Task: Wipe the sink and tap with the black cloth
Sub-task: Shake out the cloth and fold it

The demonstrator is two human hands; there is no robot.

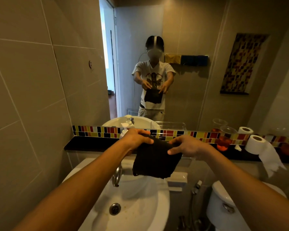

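Both hands, left hand [137, 139] and right hand [185, 146], are pinching the black cloth's [155, 160] top edge, dangling it above the sink [140, 202], with the tap [117, 176] lying toward seven o'clock, nearer the left.

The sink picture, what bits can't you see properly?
Head view only:
- Tap: its top is hidden behind the left forearm.
- Soap bottle: its lower part is hidden by the left hand.
- Black cloth: its top edge is covered by the left hand and the right hand.
- Sink: its front is cut off by the bottom edge.
- Toilet: partly cut off at the bottom.
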